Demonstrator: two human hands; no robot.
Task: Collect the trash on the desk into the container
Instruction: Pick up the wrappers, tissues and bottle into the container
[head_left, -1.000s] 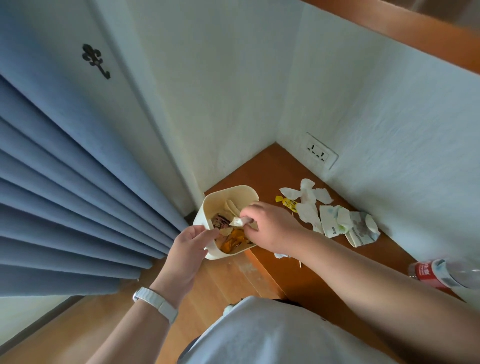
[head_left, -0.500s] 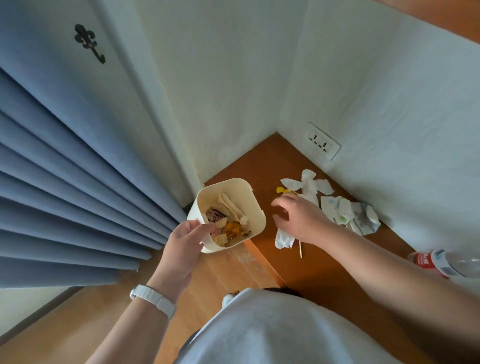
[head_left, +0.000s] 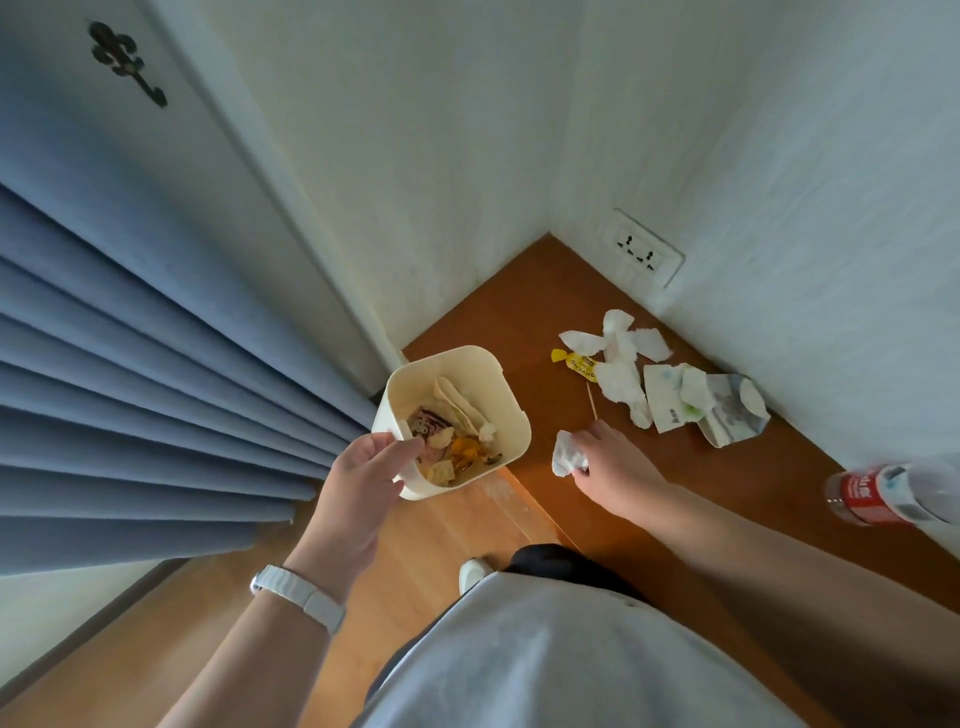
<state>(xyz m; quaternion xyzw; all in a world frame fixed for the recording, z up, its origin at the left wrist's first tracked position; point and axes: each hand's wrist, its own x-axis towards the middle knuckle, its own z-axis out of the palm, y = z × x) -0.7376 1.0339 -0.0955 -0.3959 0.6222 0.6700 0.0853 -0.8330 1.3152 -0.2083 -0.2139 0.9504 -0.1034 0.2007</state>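
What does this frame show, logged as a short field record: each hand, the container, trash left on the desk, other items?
left hand: grips the near rim of the cream container, held at the desk edge
right hand: pinching a crumpled white tissue on the desk
container contents: wrappers and scraps, partly full
trash left: torn tissue pieces, yellow candy wrapper, toothpick, printed wrappers
other: bottle with red label at right, wall socket

Single head-worn view, steeply downward (wide-angle) over desk (head_left: 649, 499) corner.
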